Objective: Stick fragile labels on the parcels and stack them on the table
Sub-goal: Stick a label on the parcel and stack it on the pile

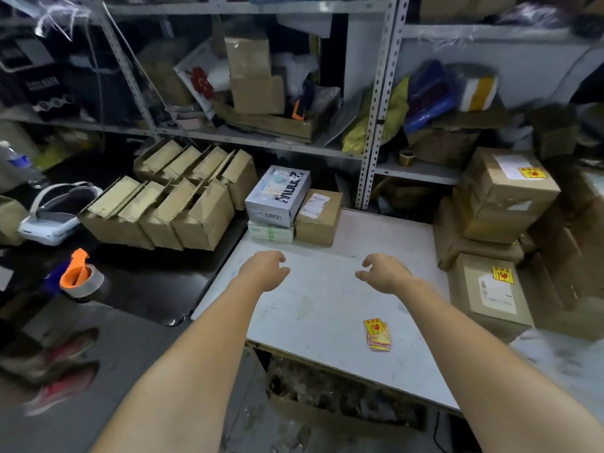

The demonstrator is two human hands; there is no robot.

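Fragile labels [377, 335] first: a small yellow-and-red stack lying on the white desk [320, 299] near its front edge, and nothing is touching it. Beyond it, both hands are out over the middle of the desk. Left hand [266, 269]: fingers loosely curled, thumb apart, nothing in it. Right hand [384, 271]: same story, fingers bent and a little spread, palm down, empty. Whether either one actually touches the desk top, I cannot tell.

At the desk's far left corner sits a brown parcel [318, 217] with a white shipping slip. Just beside it, a silver printed box [277, 196] rests on a flat white box [271, 232]. Over on the right is a pile of brown parcels; the top parcel [510, 188] and the front parcel [490, 292] each show a yellow label by the white slip.

Off the desk to the left: an orange tape dispenser [78, 276], a white headset [58, 214], rows of open cardboard boxes [170, 207]. Metal shelving [372, 125] stands behind.
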